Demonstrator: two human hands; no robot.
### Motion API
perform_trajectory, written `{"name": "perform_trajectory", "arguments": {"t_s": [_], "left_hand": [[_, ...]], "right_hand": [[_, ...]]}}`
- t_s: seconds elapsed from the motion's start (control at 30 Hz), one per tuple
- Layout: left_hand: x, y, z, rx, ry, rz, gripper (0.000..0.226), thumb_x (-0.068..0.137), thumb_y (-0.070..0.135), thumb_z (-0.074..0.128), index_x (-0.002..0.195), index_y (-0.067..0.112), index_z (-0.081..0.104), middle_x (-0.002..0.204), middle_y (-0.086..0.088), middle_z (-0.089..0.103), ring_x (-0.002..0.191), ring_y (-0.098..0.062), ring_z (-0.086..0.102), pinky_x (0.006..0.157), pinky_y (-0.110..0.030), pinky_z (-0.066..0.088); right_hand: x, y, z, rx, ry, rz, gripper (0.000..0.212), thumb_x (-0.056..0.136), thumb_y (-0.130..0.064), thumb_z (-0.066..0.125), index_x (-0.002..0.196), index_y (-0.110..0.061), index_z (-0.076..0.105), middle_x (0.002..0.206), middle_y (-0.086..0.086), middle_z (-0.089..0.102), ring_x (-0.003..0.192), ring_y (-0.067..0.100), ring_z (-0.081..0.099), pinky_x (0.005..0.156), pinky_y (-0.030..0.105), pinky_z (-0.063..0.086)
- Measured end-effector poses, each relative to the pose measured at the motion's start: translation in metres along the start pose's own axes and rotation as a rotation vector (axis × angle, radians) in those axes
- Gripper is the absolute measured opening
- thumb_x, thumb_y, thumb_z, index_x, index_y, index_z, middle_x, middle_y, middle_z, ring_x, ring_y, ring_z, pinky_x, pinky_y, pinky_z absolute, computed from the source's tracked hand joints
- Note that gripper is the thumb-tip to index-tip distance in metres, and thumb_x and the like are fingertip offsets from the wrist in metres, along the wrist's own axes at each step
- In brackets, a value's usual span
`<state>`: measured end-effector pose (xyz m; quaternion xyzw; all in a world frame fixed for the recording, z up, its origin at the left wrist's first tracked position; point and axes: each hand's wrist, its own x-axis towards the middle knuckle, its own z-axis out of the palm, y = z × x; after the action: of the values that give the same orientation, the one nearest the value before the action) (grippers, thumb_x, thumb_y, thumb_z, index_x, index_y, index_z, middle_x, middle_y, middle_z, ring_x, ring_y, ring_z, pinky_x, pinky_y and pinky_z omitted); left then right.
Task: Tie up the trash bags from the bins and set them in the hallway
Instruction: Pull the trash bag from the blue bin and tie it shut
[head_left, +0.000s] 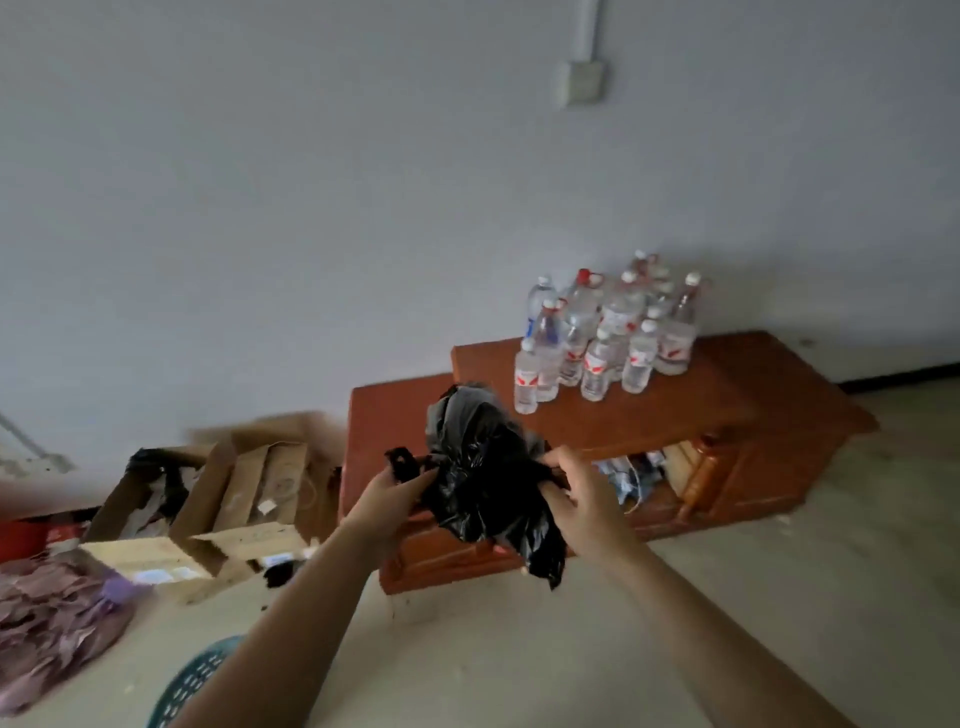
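Both arms out front, black trash bag (485, 480) held mid-air before the wooden cabinet (675, 415).
Left hand (387, 493) pinches one bag ear, right hand (576, 486) grips the other, fingers curled. Water bottles (608, 338) on cabinet top; open cardboard boxes (218, 499) at left hold paper scraps.

The contents of the trash bag (483, 483) are hidden. The basket (195, 680) is cut off by the bottom edge. The cardboard boxes (234, 499) are blurred, and the bottle labels (595, 366) cannot be read.
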<state>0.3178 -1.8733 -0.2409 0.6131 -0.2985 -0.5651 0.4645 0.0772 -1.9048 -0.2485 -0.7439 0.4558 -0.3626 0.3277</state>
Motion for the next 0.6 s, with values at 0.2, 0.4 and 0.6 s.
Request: {"name": "perform_trajectory", "arguments": {"t_s": [0.2, 0.4, 0.6], "left_hand": [[0.005, -0.005, 0.256, 0.092, -0.148, 0.051, 0.014, 0.088, -0.007, 0.064, 0.098, 0.002, 0.064, 0.090, -0.016, 0.071, 0.069, -0.023, 0.071, 0.061, -0.034, 0.060], [0.046, -0.010, 0.431, 0.215, -0.295, 0.048, 0.016, 0.087, 0.001, 0.069, 0.097, -0.007, 0.060, 0.081, -0.026, 0.068, 0.059, -0.034, 0.068, 0.053, -0.036, 0.057], [0.129, -0.015, 0.622, 0.164, -0.508, 0.036, 0.011, 0.090, -0.004, 0.061, 0.101, -0.006, 0.063, 0.098, -0.024, 0.069, 0.077, -0.027, 0.071, 0.066, -0.035, 0.057]], "right_hand": [[-0.080, 0.092, -0.204, -0.082, 0.371, 0.144, 0.018, 0.088, 0.004, 0.057, 0.096, -0.012, 0.060, 0.088, -0.004, 0.060, 0.082, 0.004, 0.057, 0.071, 0.007, 0.040], [-0.107, 0.186, -0.329, -0.056, 0.574, 0.356, 0.006, 0.088, -0.010, 0.060, 0.090, -0.016, 0.059, 0.084, 0.001, 0.063, 0.079, 0.013, 0.061, 0.068, 0.031, 0.048], [-0.094, 0.292, -0.459, -0.075, 0.755, 0.499, 0.010, 0.087, -0.013, 0.062, 0.092, -0.022, 0.062, 0.092, -0.004, 0.065, 0.085, 0.008, 0.065, 0.070, 0.023, 0.052]]}}
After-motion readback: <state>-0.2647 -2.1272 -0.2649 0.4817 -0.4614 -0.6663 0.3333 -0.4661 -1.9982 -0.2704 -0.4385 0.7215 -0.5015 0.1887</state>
